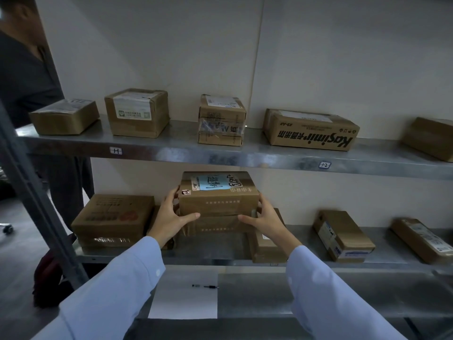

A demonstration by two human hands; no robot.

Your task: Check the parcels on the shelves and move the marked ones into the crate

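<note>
A brown cardboard parcel (218, 197) with a blue handwritten label and a circled mark on its top sits on another parcel (215, 225) on the middle shelf (306, 236). My left hand (171, 217) grips its left side, thumb along the lower front edge. My right hand (263, 218) grips its right side the same way. More brown parcels lie on this shelf: a wide one (112, 218) at left, one (343, 235) at right and one (421, 240) at far right. No crate is in view.
The upper shelf (186, 150) carries several parcels, among them a Kasimir box (311, 130). A lower shelf holds a white sheet (183, 300) with a pen (204, 286). A grey shelf post (36, 192) slants at left; a person in dark clothes (27, 69) stands behind it.
</note>
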